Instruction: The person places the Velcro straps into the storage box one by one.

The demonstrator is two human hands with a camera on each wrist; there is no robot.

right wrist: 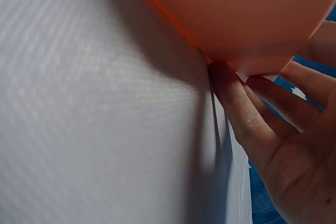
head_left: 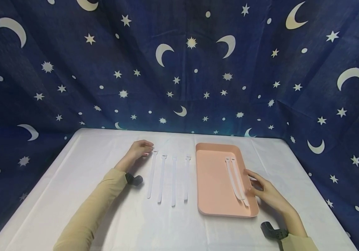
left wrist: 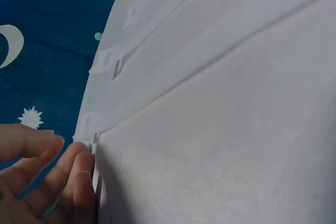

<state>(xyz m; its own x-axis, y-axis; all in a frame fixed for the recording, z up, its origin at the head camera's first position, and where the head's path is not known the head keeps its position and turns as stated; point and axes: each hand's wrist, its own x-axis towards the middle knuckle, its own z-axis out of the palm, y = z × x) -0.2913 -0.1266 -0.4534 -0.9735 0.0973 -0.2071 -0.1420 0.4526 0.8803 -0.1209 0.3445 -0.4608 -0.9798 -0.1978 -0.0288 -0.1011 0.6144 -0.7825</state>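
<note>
Several white straps with slotted heads lie side by side on the white table; the leftmost strap (head_left: 152,174) is nearest my left hand (head_left: 140,150). Its fingers are loosely bent at that strap's head (left wrist: 94,141), with no grip visible; whether they touch it I cannot tell. Toward the right sits a shallow peach tray (head_left: 212,181), in which two more white straps (head_left: 233,177) lie nearly parallel. My right hand (head_left: 268,193) rests its fingers against the tray's right side. In the right wrist view, fingertips (right wrist: 223,77) touch the tray's outer wall (right wrist: 252,24).
Three other straps, a second strap (head_left: 162,179), a third (head_left: 174,181) and a fourth (head_left: 187,179), lie between the left hand and the tray. A dark blue cloth (head_left: 182,69) with moons and stars hangs behind the table (head_left: 129,223).
</note>
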